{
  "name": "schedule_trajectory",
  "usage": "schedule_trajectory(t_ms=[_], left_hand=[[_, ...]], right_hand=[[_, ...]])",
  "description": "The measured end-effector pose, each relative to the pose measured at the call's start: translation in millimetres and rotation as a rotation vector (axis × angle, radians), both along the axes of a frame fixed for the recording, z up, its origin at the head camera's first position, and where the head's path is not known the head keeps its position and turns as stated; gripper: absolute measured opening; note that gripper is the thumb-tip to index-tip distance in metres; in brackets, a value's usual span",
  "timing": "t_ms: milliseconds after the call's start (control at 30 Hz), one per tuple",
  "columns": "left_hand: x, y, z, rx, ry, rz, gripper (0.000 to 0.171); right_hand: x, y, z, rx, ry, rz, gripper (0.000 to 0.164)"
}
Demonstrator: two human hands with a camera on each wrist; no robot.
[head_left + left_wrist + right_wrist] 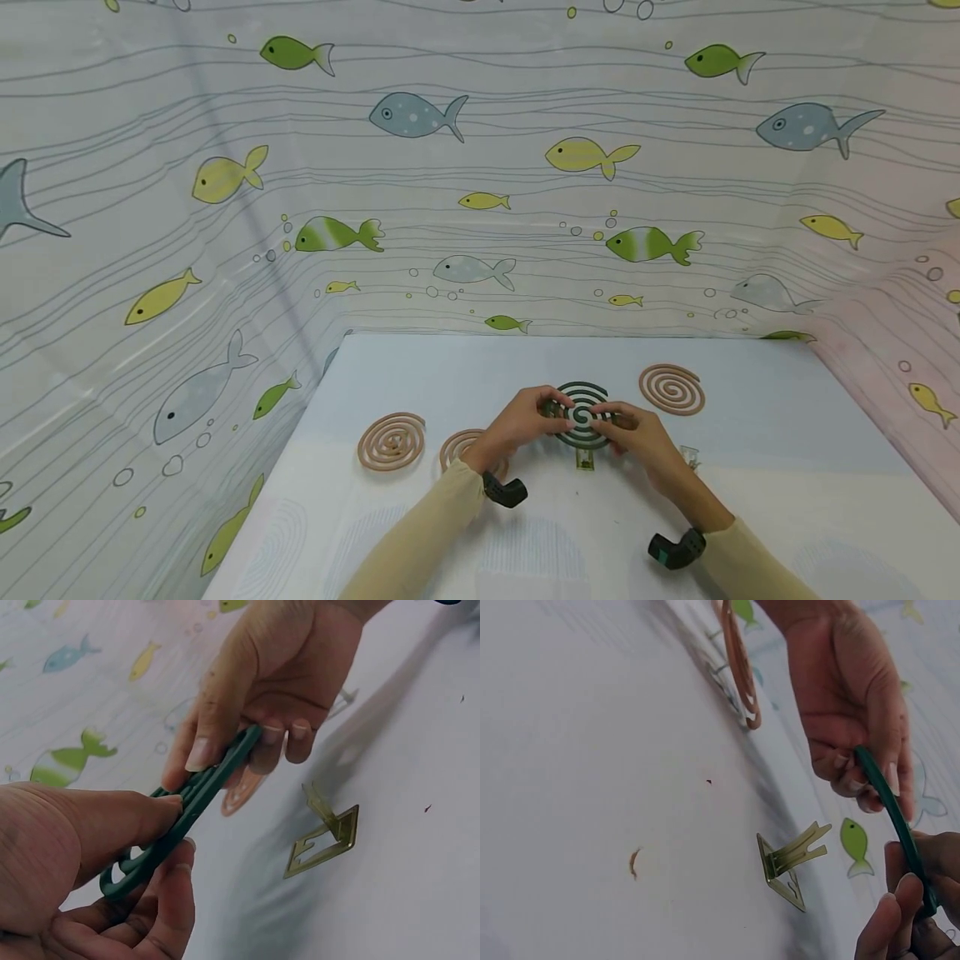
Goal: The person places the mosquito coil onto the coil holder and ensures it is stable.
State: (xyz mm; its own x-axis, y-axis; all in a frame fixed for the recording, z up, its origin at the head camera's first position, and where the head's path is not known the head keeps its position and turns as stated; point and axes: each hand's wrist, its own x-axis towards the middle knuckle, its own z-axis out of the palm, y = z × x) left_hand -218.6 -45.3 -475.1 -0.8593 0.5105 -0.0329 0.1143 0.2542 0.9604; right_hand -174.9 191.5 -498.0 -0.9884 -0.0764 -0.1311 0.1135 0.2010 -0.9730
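Both hands hold a dark green mosquito coil (582, 415) up over the table, one at each side. My left hand (525, 419) pinches its left edge, thumb on the near face and fingers behind. The right hand (637, 433) grips the opposite edge the same way. In the left wrist view the coil is tilted, seen nearly edge-on between the thumbs and fingers. Below it a small brass-coloured metal stand (349, 831) sits on the table, its forked tab bent upward. The right wrist view shows this stand's prongs (802, 851) pointing toward the hands.
On the white table (450, 375), a brown coil (360, 446) lies at left. Another brown coil (448, 450) is partly hidden by the left forearm. A third brown coil (642, 390) is at back right. A second metal stand (690, 456) sits beside the right wrist.
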Motion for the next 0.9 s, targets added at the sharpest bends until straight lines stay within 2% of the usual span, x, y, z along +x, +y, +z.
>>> schedule_trajectory(t_ms=[333, 633, 900], left_hand=[[5.0, 2, -0.6, -0.050, 0.038, -0.006, 0.027], [9.2, 3, -5.5, -0.050, 0.018, -0.031, 0.025], [14.0, 0, -6.8, -0.044, -0.040, -0.035, 0.027]], right_hand=[[7.7, 2, -3.1, 0.009, -0.016, 0.005, 0.045], [15.5, 3, -4.8, -0.016, -0.042, 0.011, 0.045], [19.6, 2, -5.5, -0.012, -0.061, 0.008, 0.044]])
